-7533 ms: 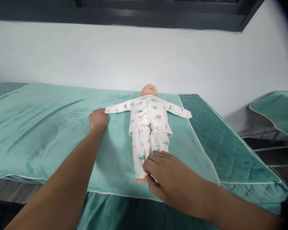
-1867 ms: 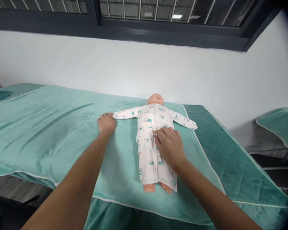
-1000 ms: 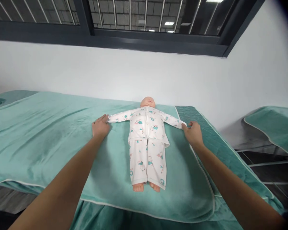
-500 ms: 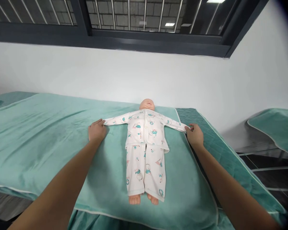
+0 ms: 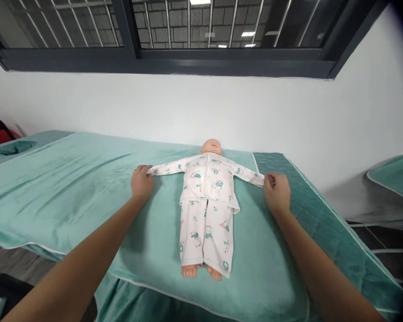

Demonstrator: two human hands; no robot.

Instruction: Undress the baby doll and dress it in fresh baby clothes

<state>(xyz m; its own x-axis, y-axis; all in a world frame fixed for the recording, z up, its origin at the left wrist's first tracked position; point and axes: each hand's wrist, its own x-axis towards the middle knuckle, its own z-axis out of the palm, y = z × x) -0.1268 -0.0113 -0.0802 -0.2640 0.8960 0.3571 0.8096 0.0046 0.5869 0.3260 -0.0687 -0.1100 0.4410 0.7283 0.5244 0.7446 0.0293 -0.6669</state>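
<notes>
A doll (image 5: 211, 146) lies on its back on the bed, its head close to the far edge and its two bare feet (image 5: 189, 271) toward the near edge. It wears a white printed shirt (image 5: 196, 181) with a button front and matching trousers (image 5: 192, 232); the shirt's hem overlaps the top of the trousers. Both sleeves are stretched out sideways.

The left hand (image 5: 142, 182) is at the cuff of the sleeve on its side, as it was in every earlier frame. Its fingers are bent and narrow against the cuff; the thumb is mostly hidden, so one cannot tell whether they grip the cloth. The right hand (image 5: 277, 192) was by a trouser leg at first, then at the shirt's hem; now it is at the opposite cuff, which lay free then. Its thumb and forefinger are drawn close together and pinch the cuff. Both feet show now, where the hand hid one at first.

Beneath the doll is a pale green blanket (image 5: 255, 250) with a light border, and along the bed's right edge a darker quilted cover (image 5: 309, 214). Toward the far left corner is a round hollow (image 5: 15, 147). A white wall (image 5: 154, 107) runs along the far edge, below a dark window frame (image 5: 221, 67), and more of the window shows than at first.
</notes>
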